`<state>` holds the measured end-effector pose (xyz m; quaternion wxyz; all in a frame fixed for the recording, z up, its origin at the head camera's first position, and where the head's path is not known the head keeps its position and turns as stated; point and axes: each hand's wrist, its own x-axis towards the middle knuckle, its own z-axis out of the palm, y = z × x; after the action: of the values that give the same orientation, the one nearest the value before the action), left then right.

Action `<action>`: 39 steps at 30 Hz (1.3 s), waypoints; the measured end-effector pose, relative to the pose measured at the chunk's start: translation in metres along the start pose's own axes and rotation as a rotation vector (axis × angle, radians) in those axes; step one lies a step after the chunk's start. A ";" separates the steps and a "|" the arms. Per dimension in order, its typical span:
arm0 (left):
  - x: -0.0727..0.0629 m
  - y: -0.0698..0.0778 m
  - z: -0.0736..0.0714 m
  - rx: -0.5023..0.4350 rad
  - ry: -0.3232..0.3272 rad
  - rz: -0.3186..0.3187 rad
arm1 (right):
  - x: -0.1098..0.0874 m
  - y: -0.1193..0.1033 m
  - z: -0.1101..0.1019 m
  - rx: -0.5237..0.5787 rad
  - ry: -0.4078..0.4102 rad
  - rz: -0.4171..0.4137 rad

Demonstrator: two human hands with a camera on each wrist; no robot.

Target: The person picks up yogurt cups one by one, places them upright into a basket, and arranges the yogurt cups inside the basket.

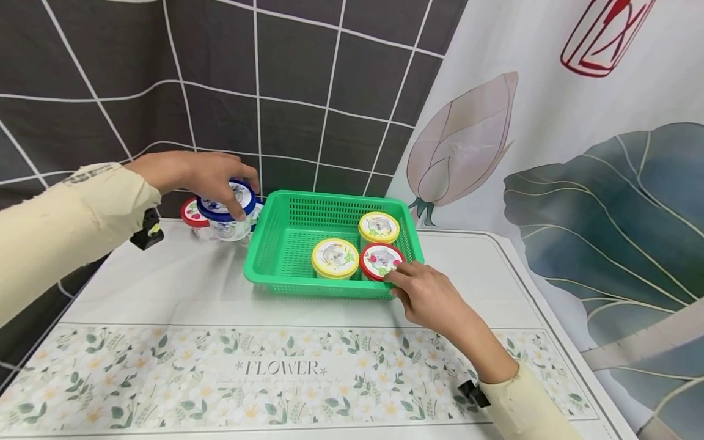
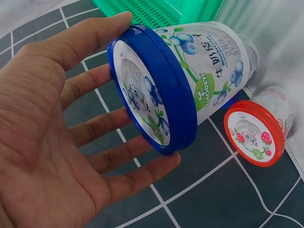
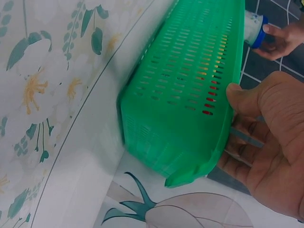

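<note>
In the head view my left hand (image 1: 211, 177) grips a blue-lidded tub (image 1: 230, 225) from above. The left wrist view shows thumb and fingers spread round the lid of this blueberry-printed tub (image 2: 199, 71). A red-lidded tub with a strawberry print (image 2: 256, 133) stands beside it. My right hand (image 1: 426, 293) is at the front right rim of a green plastic basket (image 1: 308, 290). In the right wrist view its thumb presses the outside of the rim, the fingers reaching over behind. Inside the basket, a red-lidded tub (image 1: 379, 260) sits right by those fingertips.
Two yellow-lidded tubs, one in front (image 1: 334, 256) and one behind (image 1: 379, 226), share the basket's right half. Another blue-lidded tub (image 1: 257, 212) shows partly behind the held one. A dark checked cloth (image 1: 297, 122) hangs behind the white table cover (image 1: 181, 299).
</note>
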<state>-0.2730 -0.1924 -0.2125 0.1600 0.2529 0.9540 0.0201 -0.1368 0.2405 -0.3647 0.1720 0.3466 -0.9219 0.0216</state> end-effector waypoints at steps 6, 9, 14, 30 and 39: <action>0.001 0.003 -0.005 0.013 0.001 0.011 | 0.001 0.000 0.000 0.003 -0.005 -0.003; 0.002 0.006 -0.006 0.013 0.000 0.014 | 0.001 0.000 0.000 0.002 -0.005 0.000; 0.003 0.013 -0.006 -0.004 -0.001 0.011 | 0.000 -0.001 0.000 -0.008 -0.010 0.006; 0.005 0.041 0.004 -0.003 -0.014 0.056 | 0.001 -0.001 0.001 -0.030 -0.010 -0.003; 0.009 0.057 0.005 -0.016 -0.032 0.077 | 0.001 0.001 0.001 -0.031 -0.012 0.000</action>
<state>-0.2514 -0.1382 -0.2134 0.1762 0.2885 0.9407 0.0298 -0.1384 0.2408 -0.3652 0.1716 0.3440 -0.9231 0.0054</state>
